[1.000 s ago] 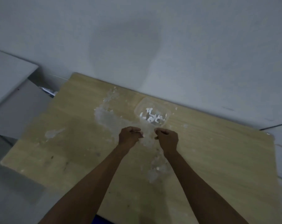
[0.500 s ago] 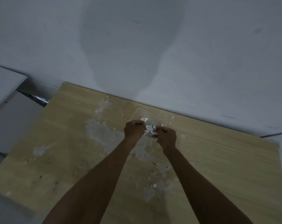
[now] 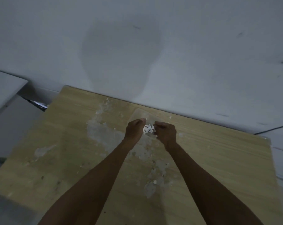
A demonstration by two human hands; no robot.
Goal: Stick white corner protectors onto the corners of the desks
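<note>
A light wooden desk [image 3: 218, 159] stands against a white wall, its top smeared with whitish residue and scraps. A clear plastic container [image 3: 140, 113] sits near the desk's back edge, with small white pieces [image 3: 148, 129] showing inside it between my hands. My left hand [image 3: 134, 129] and my right hand [image 3: 166, 133] hover over the container, both with fingers curled. A small white bit shows at my left fingertips; what either hand pinches is too small and dim to tell.
A white cabinet or desk [image 3: 4, 95] stands to the left, with a dark gap between it and the wooden desk. White floor or furniture edges [image 3: 282, 143] lie to the right. The desk's far right corner [image 3: 267, 138] is visible.
Both hands moved away from me, from the desk's middle to over the container, and stayed close together. The view tilted upward slightly.
</note>
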